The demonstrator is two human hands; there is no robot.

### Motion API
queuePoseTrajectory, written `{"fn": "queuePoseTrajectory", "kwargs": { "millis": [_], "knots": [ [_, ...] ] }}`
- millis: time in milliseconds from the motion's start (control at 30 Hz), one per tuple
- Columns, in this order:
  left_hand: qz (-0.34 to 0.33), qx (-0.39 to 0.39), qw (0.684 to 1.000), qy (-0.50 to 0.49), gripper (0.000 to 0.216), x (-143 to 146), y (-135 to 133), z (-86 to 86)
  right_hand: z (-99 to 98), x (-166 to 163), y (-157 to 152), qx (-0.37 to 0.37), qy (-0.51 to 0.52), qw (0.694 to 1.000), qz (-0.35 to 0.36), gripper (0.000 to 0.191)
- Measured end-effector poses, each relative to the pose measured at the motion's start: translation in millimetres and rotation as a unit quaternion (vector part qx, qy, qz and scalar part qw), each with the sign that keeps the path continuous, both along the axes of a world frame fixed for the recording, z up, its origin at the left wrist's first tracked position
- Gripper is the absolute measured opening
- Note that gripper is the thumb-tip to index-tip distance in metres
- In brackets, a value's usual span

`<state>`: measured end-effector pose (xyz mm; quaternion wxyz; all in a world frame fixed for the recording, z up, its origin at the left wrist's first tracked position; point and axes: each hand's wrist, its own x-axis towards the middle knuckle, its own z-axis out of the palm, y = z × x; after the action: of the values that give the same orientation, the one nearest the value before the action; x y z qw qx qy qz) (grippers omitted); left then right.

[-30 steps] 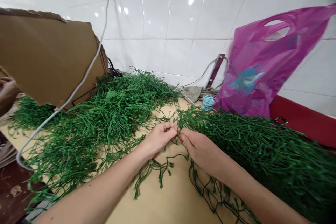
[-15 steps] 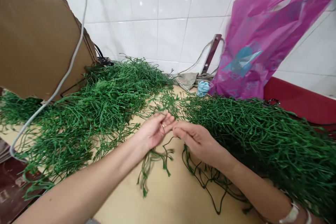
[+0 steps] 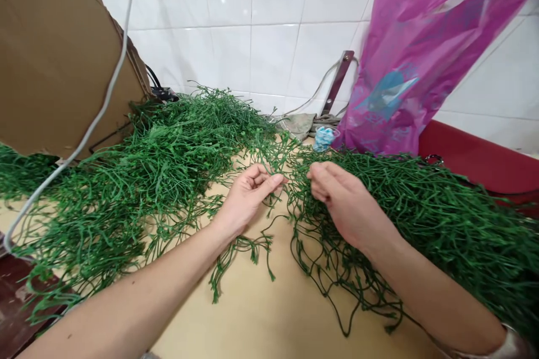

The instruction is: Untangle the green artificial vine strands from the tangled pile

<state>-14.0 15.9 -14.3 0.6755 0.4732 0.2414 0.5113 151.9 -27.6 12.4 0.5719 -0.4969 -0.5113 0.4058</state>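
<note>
Tangled artificial vine strands [image 3: 421,219] are being touched by the curled fingers [image 3: 320,179] of the loosely closed right hand [image 3: 349,207], while the half-open left hand [image 3: 248,199] is being held just beside them, any grip unclear.

We can read no words, numbers or brands anywhere in this view. The only printed thing we find is on the crumpled magenta plastic carrier bag [image 3: 404,67]: a pale blue pointed shape [image 3: 388,91], with no lettering we can make out. The creases in the plastic break up the print around it.
</note>
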Motion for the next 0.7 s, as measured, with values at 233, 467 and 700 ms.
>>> {"fn": "queuePoseTrajectory", "kwargs": {
  "millis": [233,467,700],
  "knots": [
    [-0.036,-0.049,0.998,-0.012,0.03,1.7,-2.9,0.4,-7.5,-24.0,-6.9,-0.098,-0.016,0.987,0.126,0.018],
    [-0.075,-0.148,0.983,-0.075,0.027,2.8,-2.8,3.4,-6.0,-18.9,-7.1,-0.09,-0.098,0.988,0.075,0.027],
    [-0.064,-0.183,0.975,-0.11,0.02,7.6,-6.5,7.6,-7.1,-21.2,-8.9,-0.065,-0.111,0.984,0.122,0.035]
  ]
}}
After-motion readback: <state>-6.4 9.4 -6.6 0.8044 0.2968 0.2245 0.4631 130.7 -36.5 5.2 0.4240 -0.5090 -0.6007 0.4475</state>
